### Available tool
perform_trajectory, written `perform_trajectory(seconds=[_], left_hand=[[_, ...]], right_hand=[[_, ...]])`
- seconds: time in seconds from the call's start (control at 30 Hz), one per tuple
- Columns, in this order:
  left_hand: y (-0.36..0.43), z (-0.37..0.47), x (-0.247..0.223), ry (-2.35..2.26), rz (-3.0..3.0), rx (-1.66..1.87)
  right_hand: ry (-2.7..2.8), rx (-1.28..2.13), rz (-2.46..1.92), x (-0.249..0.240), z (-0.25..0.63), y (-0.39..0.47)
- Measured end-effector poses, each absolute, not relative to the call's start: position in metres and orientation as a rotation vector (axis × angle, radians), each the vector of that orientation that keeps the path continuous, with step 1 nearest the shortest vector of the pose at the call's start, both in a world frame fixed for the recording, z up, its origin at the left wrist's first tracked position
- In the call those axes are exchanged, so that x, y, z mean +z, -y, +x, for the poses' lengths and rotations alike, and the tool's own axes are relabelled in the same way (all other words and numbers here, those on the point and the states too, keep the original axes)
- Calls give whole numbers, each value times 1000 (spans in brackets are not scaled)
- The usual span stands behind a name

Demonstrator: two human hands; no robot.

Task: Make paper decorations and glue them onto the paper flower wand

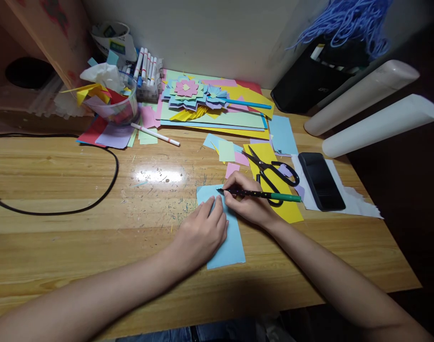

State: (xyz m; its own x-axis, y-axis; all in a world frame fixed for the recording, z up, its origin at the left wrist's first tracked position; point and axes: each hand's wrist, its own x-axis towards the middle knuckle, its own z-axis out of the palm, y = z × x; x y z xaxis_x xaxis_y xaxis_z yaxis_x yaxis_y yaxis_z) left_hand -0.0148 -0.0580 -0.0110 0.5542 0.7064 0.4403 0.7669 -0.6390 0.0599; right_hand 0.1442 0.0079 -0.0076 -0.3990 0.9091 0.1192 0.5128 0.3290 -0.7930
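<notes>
Sheet of light blue paper lies flat on the wooden table, directly in front of the person, its long axis running away from the body and its far end leaning slightly to the left. Right hand: closed in a writing grip around a marker pen, dark and spotted along the barrel and green at the rear, with the tip uncapped. The pen lies nearly crosswise to the sheet's long axis, tip pointing left, rear end out to the right over a yellow sheet and the scissors. The tip is located at the far end of the blue paper, near its right corner; whether it makes contact cannot be told. Left hand: laid over the left and middle of the sheet, fingers bent and close together, fingertips just on the near side of the pen tip. No object is seen in its grasp, but the palm is hidden, so its full state cannot be told. Of the two, the left covers more of the paper; the right is nearer its far right corner, leaving the near right portion exposed.
</notes>
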Motion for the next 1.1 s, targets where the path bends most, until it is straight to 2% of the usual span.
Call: perform_trajectory(seconds=[1.1], left_hand=[[57, -14, -10, 1245, -2616, -666]], right_hand=[[2011, 896, -1263, -9, 143, -8]])
